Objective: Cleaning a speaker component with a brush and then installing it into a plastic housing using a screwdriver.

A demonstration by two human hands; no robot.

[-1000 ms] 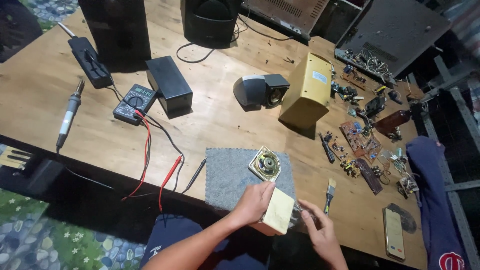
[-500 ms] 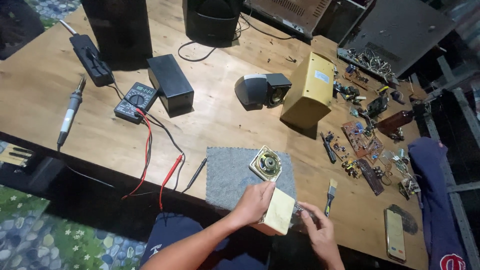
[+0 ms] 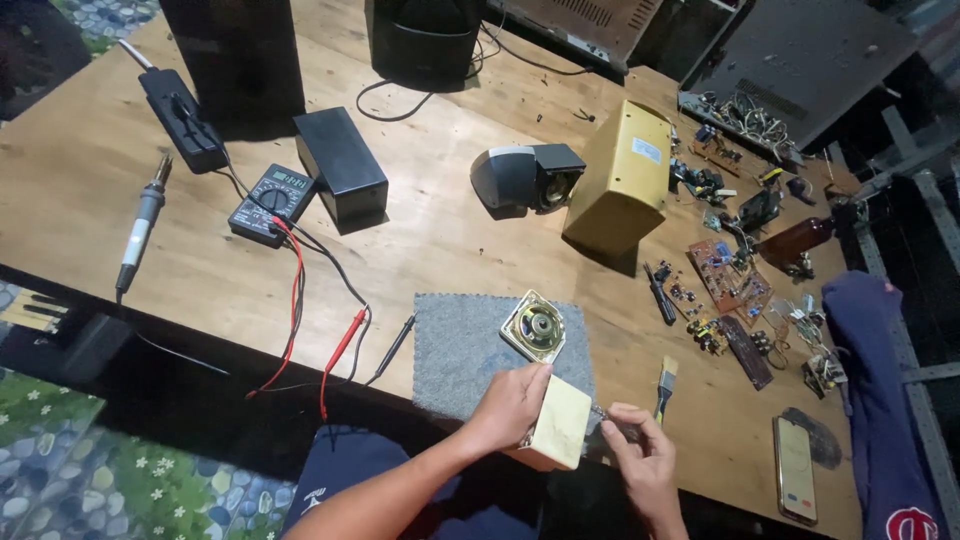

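My left hand (image 3: 508,407) grips a small cream-yellow box (image 3: 558,425) at the near edge of the wooden table (image 3: 200,260). My right hand (image 3: 640,462) is closed on a thin metal tool (image 3: 606,419) whose tip touches the box's right side. Just beyond the box, a small round speaker driver (image 3: 533,326) lies on a grey felt mat (image 3: 460,345).
A multimeter (image 3: 271,203) with red and black probe leads, a soldering iron (image 3: 140,232), black boxes and a larger yellow speaker box (image 3: 620,178) lie further out. Circuit boards (image 3: 735,285), a small brush (image 3: 665,385), a phone (image 3: 797,483) and a dark blue cloth (image 3: 875,390) sit right.
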